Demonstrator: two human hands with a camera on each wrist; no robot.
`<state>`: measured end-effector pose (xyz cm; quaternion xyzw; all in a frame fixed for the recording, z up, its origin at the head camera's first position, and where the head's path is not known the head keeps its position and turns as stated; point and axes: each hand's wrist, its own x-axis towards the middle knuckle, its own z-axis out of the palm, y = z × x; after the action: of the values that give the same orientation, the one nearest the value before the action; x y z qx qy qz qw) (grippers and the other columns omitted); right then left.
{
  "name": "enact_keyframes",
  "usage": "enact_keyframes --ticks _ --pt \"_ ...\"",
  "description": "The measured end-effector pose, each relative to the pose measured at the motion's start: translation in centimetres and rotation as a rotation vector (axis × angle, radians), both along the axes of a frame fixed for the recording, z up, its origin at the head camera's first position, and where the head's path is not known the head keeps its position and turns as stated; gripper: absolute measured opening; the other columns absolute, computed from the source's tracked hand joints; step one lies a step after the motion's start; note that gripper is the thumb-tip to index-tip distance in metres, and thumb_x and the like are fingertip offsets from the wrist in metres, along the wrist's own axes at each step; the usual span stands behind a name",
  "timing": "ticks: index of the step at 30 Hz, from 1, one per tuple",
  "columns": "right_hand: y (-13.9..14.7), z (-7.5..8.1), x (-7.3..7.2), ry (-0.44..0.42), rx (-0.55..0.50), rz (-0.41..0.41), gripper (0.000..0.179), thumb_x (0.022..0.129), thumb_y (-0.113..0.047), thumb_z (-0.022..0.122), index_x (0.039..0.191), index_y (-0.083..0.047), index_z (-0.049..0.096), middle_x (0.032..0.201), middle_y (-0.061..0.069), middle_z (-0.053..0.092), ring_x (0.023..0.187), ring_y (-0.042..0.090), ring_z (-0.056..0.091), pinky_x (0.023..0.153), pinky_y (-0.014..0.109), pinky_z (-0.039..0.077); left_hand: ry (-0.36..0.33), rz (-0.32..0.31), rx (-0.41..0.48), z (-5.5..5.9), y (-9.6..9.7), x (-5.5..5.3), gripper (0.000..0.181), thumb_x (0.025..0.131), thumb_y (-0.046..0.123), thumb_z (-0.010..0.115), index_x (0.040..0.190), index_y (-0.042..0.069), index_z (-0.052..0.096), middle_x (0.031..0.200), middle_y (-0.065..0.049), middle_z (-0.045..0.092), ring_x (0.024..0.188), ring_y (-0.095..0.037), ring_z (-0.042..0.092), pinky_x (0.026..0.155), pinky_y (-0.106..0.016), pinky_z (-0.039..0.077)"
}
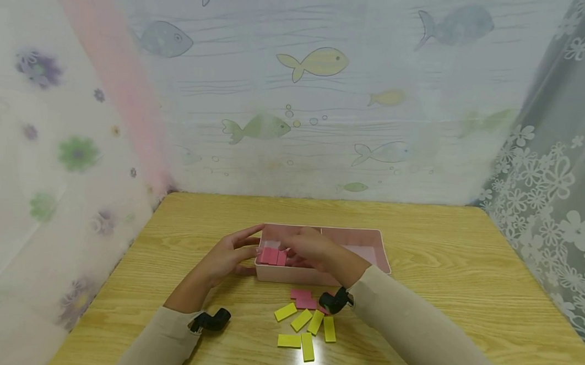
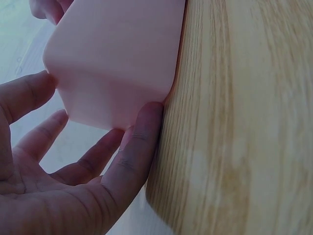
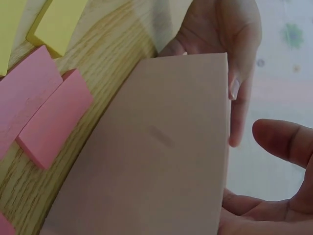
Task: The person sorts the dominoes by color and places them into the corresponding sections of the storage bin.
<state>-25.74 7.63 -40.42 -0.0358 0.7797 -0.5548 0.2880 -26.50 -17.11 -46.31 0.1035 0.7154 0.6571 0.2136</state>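
Work appears partly done: at least three pink blocks (image 1: pixel 272 256) are seated in the left compartment of one pink box (image 1: pixel 287 276), while at least three more, one partly hidden, and six yellow blocks (image 1: pixel 301 320) are left on the table (image 1: pixel 211 211). The box's left end is touched by the spread fingers of the left hand (image 1: pixel 226 257). The right hand (image 1: pixel 314 247) is lowered into the box, its fingertips hidden, so its hold cannot be told.

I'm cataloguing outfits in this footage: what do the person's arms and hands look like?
Both the left sleeve and right sleeve are plain beige. A small black, bent, rounded device shows at each cuff: left device, right device. The left hand and right hand wear no gloves.
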Motion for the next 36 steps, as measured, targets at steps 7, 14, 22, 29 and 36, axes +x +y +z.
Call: enact_keyframes --ticks 7,14,22,29,36 --pt "-0.1 -0.3 -0.2 0.005 -0.019 0.011 0.052 0.102 -0.040 0.062 0.135 -0.001 0.065 0.133 0.018 0.063 0.113 0.034 0.065 0.091 0.037 0.059 0.013 -0.002 -0.008 0.2 0.0 0.1 0.057 0.105 0.023 0.062 0.157 0.039 0.043 0.159 -0.016 0.041 0.132 -0.038 0.059 0.091 -0.050 0.061" --pt "-0.1 -0.4 -0.3 0.010 -0.029 0.014 0.051 0.101 -0.035 0.062 0.139 -0.001 0.062 0.133 0.017 0.063 0.114 0.035 0.063 0.086 0.033 0.059 0.014 -0.008 -0.008 0.1 -0.1 0.0 0.056 0.106 0.023 0.062 0.156 0.040 0.043 0.159 -0.016 0.042 0.132 -0.038 0.059 0.091 -0.050 0.061" --pt "0.0 -0.3 -0.3 0.002 -0.038 0.003 0.049 0.097 -0.031 0.067 0.135 0.000 0.064 0.130 0.021 0.062 0.105 0.034 0.065 0.082 0.032 0.060 0.012 -0.009 -0.004 0.1 -0.1 0.1 0.057 0.105 0.022 0.063 0.157 0.039 0.044 0.159 -0.016 0.041 0.135 -0.039 0.057 0.091 -0.051 0.061" --pt "0.9 0.3 -0.5 -0.012 -0.052 -0.011 0.056 0.099 -0.036 0.067 0.140 0.001 0.060 0.144 0.020 0.058 0.124 0.034 0.065 0.104 0.045 0.056 0.008 0.002 -0.007 0.1 -0.1 0.1 0.059 0.104 0.019 0.064 0.156 0.039 0.044 0.160 -0.015 0.040 0.138 -0.040 0.053 0.090 -0.051 0.061" --pt "2.3 1.0 0.3 0.022 -0.143 -0.019 0.051 0.105 -0.022 0.057 0.147 0.006 0.051 0.150 0.024 0.053 0.134 0.041 0.058 0.108 0.047 0.053 0.008 0.005 -0.012 0.2 0.0 0.2 0.057 0.105 0.020 0.062 0.156 0.040 0.044 0.159 -0.015 0.041 0.137 -0.039 0.055 0.090 -0.050 0.061"
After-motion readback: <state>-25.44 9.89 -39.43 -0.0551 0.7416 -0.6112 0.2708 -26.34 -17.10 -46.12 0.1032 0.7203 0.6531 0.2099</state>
